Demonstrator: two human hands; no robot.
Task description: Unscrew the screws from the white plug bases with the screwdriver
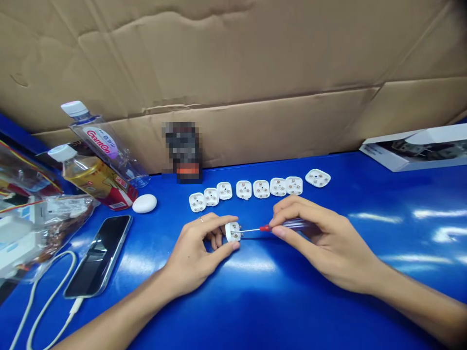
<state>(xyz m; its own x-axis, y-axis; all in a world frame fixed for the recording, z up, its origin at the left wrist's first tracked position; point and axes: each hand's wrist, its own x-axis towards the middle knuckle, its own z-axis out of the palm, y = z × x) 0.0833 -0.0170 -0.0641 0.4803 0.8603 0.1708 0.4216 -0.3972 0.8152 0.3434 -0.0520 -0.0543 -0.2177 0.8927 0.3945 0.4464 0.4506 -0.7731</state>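
My left hand [199,248] pinches a small white plug part [232,231] between thumb and fingers just above the blue table [255,296]. My right hand [314,238] grips a screwdriver [272,227] with a red collar and dark handle. Its thin metal tip touches the side of the white part. Behind my hands lies a row of several similar white plug parts [251,189], faces up with brass contacts showing.
A phone [100,255] on a white cable [47,301] lies at the left, beside a white oval case [144,203], two bottles [98,165] and plastic bags [32,228]. A cardboard wall [233,73] stands behind. A white box [412,148] sits at far right.
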